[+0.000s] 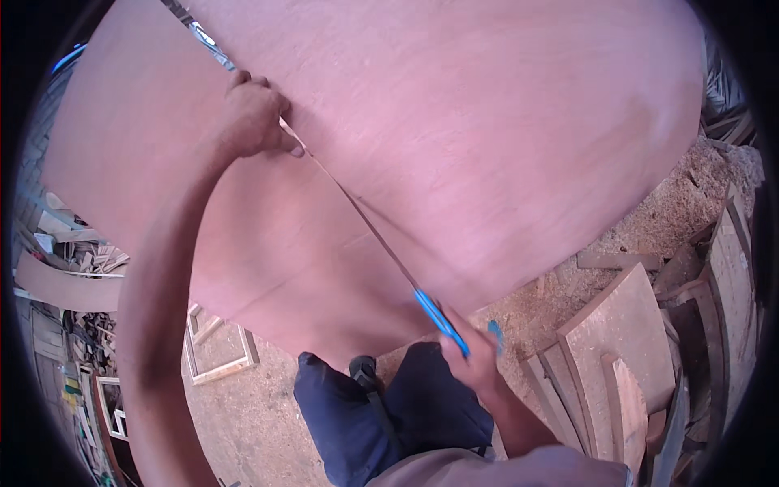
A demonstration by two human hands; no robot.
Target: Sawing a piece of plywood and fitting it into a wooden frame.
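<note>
A large reddish-brown plywood sheet (519, 146) spreads before me, with a narrow slit running in from its far left edge. My left hand (258, 118) lies across that slit, its fingers curled over and down at the cut edge, gripping the sheet. In my right hand (472, 353), at the sheet's near edge, is the blue handle of a handsaw (373, 231). Its thin blade, seen nearly edge-on, slants up and left along the line of the slit toward my left hand. The blade's far end is near my left thumb.
Several wooden boards and offcuts (621, 325) lean at the right. Sawdust (649, 219) covers the floor there. Below the sheet's near left edge lies a small wooden frame (223, 369). More wood scraps (97, 260) are piled at the far left. My legs (438, 390) stand close to the sheet.
</note>
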